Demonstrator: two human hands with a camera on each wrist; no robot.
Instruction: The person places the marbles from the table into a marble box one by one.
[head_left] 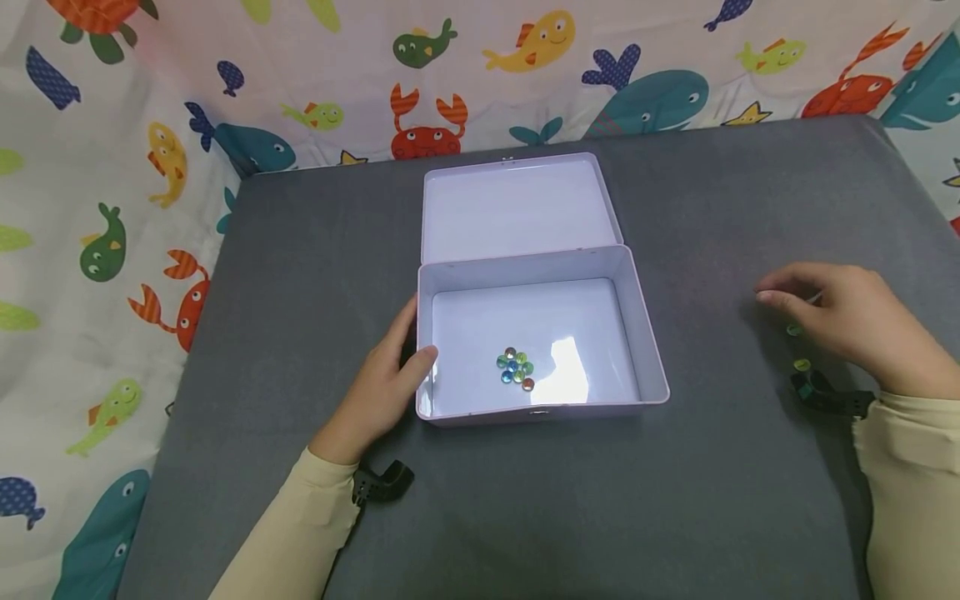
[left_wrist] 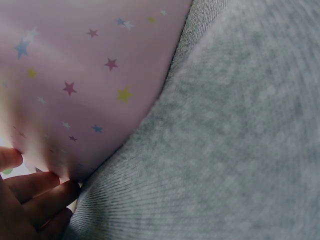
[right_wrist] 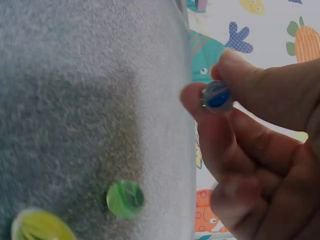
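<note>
An open lilac tin box (head_left: 525,410) stands on the grey table with its lid (head_left: 517,208) folded back. Several coloured glass marbles (head_left: 514,367) lie clustered on its floor. My left hand (head_left: 378,383) grips the box's left wall, thumb over the rim and fingers outside; the left wrist view shows fingertips against its star-printed side. Off to the right, my right hand (head_left: 847,312) is raised above the table and pinches a clear and blue marble (right_wrist: 218,95) between thumb and forefinger. Below that hand lie a green marble (right_wrist: 125,199) and a yellow marble (right_wrist: 42,227).
The grey cloth-covered table (head_left: 735,217) extends around the box. A curtain (head_left: 330,67) printed with sea animals hangs along the back and left sides. A black wrist mount (head_left: 828,396) sits at the right wrist, close to the loose marbles.
</note>
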